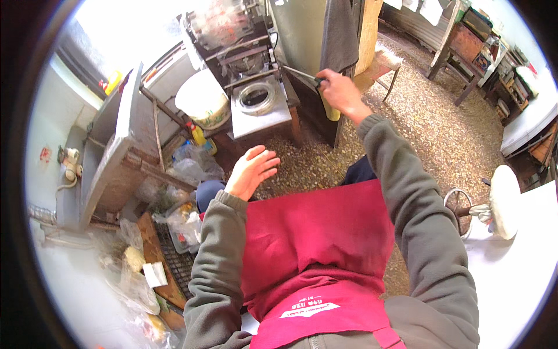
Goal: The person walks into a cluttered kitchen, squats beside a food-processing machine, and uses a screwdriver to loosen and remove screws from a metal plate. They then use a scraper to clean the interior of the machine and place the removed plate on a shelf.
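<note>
My right hand (pixel 342 93) is closed around the dark grip of a metal lever (pixel 299 72), which runs left to a sealing machine (pixel 247 61). The machine has a dark frame with a clear printed film (pixel 218 26) at its top. A pale plate (pixel 258 123) juts out from its front, bearing a round clear rim (pixel 268 103) around a dark centre. Nearer to me, my left hand (pixel 251 173) hangs open and empty, palm turned inward, fingers stretched out, apart from the machine.
A white bucket (pixel 200 96) stands left of the machine, above yellow bottles (pixel 197 135) and plastic bags (pixel 195 163). A basin stand (pixel 110 168) is at the left. Behind my right hand hangs a dark towel (pixel 340 35). A round stool (pixel 504 200) is at the right.
</note>
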Tool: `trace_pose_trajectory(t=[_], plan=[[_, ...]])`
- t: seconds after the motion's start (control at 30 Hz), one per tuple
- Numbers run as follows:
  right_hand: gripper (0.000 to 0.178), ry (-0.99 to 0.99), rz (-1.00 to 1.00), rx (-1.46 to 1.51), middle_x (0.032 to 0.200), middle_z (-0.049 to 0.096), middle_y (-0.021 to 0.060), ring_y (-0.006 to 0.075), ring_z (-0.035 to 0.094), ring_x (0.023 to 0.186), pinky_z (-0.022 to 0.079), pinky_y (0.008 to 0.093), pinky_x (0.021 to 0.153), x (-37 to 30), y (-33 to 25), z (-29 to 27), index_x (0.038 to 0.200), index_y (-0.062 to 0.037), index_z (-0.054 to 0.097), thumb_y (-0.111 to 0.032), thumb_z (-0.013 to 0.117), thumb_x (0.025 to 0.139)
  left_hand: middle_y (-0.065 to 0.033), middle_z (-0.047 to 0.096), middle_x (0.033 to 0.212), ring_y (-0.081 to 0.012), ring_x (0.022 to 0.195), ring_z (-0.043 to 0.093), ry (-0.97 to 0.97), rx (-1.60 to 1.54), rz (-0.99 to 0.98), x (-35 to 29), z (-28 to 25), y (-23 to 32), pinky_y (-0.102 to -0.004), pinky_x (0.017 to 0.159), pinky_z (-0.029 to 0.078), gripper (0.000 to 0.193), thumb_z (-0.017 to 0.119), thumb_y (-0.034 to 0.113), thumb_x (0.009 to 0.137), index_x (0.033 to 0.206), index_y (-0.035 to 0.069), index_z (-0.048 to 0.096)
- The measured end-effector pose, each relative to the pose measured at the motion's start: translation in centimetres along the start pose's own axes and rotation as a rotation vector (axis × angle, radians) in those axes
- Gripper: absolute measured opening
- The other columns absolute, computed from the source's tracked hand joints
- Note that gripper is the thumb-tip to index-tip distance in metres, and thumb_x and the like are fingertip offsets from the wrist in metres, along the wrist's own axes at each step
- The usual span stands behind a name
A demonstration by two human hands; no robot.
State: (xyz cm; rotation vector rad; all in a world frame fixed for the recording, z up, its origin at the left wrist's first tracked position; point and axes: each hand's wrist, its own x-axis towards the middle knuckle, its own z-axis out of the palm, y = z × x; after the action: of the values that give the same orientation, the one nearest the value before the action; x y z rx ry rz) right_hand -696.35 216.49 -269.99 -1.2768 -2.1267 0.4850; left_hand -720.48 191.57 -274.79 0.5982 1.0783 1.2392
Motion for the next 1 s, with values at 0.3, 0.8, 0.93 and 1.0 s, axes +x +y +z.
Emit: trace_pose_trajectory(t=[0.3,0.8,0.93,1.0], plan=[[0.038,0.051,-0.177,-0.357,0.102,0.069,0.0155,0.0363,0.071,0.091,0.055,0.0504,0.075,8.7,7.1,4.9,0.118,-0.0108,0.060,-0.006,0.065,0.080,-0.0212,0.049,0.153,-0.0368,0.143,0.048,0.091,-0.348,-0.049,9.2,-1.1,1.6,-0.0517,0.115,0.044,0.037,0.060,0.022,0.105,0.136,0.004,0.049],[0.020,-0.041,0.097,0.095,0.077,0.063,0.0092,0.0275,0.064,0.071,0.049,0.0404,0.062,10.8,11.3,11.7,0.112,-0.0075,0.060,-0.012,0.066,0.093,-0.0145,0.057,0.141,-0.0337,0.138,0.051,0.210,-0.415,0.053,13.8,-3.5,-1.0,-0.0494,0.113,0.044,0.046,0.057,0.003,0.095,0.141,0.005,0.050],[0.023,-0.317,0.507,0.566,0.074,0.051,-0.0012,0.0114,0.045,0.060,0.035,0.0296,0.051,9.2,11.9,14.2,0.101,-0.0062,0.059,-0.028,0.066,0.102,-0.0136,0.060,0.138,-0.0319,0.133,0.053,0.460,-0.644,-0.002,15.5,-7.0,-1.8,-0.0505,0.114,0.041,0.038,0.049,0.023,0.104,0.136,0.003,0.054],[0.022,-0.408,0.662,0.769,0.075,0.053,-0.0006,0.0120,0.046,0.059,0.035,0.0303,0.051,8.8,11.8,15.5,0.099,-0.0071,0.057,-0.028,0.064,0.103,-0.0129,0.062,0.138,-0.0303,0.133,0.054,0.440,-0.630,0.066,16.5,-9.5,-1.6,-0.0495,0.114,0.040,0.038,0.044,0.026,0.106,0.134,0.003,0.055]])
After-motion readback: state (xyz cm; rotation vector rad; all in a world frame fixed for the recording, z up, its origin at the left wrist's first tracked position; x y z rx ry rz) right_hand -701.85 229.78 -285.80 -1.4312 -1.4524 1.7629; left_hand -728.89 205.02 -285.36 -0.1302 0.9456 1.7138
